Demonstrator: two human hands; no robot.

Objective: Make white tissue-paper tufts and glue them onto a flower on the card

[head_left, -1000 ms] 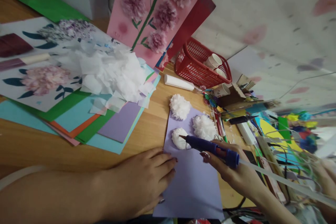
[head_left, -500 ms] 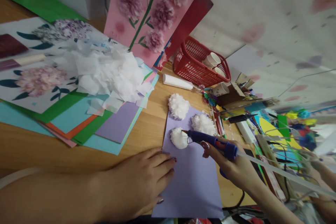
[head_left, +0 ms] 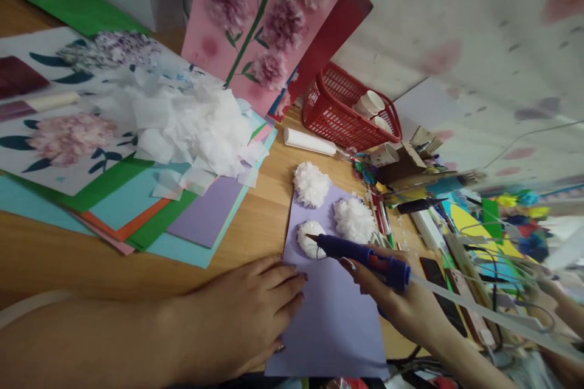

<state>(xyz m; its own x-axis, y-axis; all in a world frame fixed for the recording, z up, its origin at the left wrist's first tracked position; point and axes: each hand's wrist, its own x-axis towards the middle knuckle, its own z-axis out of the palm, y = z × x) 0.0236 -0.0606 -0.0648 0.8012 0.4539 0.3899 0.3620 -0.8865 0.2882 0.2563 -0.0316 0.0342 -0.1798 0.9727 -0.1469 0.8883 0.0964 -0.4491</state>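
Observation:
My right hand [head_left: 401,289] is closed around a blue glue gun [head_left: 349,249], with a long pale glue stick [head_left: 474,304] trailing from its back end. The nozzle points at a smooth white round piece [head_left: 311,239] on a purple sheet of card [head_left: 333,316]; whether it touches cannot be seen. Two ruffled white paper flowers sit close by: one [head_left: 311,184] at the card's top left corner, the other [head_left: 353,219] to its right. My left hand [head_left: 269,298] lies flat with fingers stretched, its fingertips resting on the card's left edge.
White tissue squares [head_left: 196,127] are heaped on coloured paper [head_left: 201,213] at left. Behind stand a pink flower picture [head_left: 260,30] and a red basket [head_left: 337,112] with paper cups. A white roll [head_left: 309,141], pens, phones [head_left: 442,292] and cables crowd the right side.
The glue gun has moved slightly left and down, so its nozzle now lies over the white round piece's middle. My left hand has stayed in place.

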